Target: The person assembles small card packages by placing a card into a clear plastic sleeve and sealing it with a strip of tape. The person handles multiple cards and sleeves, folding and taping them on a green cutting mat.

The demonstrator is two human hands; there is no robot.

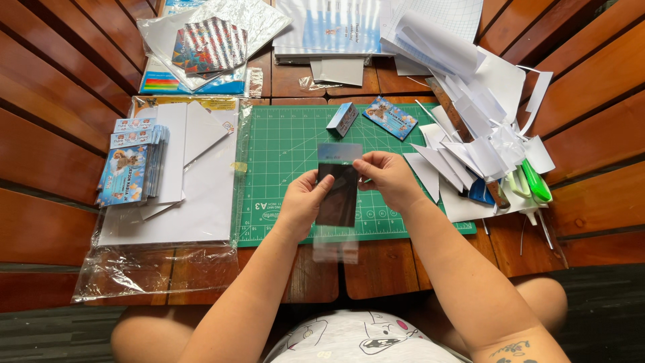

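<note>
Both my hands hold up a dark card in a clear plastic sleeve over the green cutting mat. My left hand pinches the card's left edge. The card's upper right corner is gripped by my right hand. The sleeve's clear end hangs below the card, past the mat's front edge. A pale blue strip shows at the card's top.
A stack of blue printed cards lies on white sheets in a plastic wrap at left. Two small blue cards lie on the mat. White paper scraps, a ruler and green scissors pile at right.
</note>
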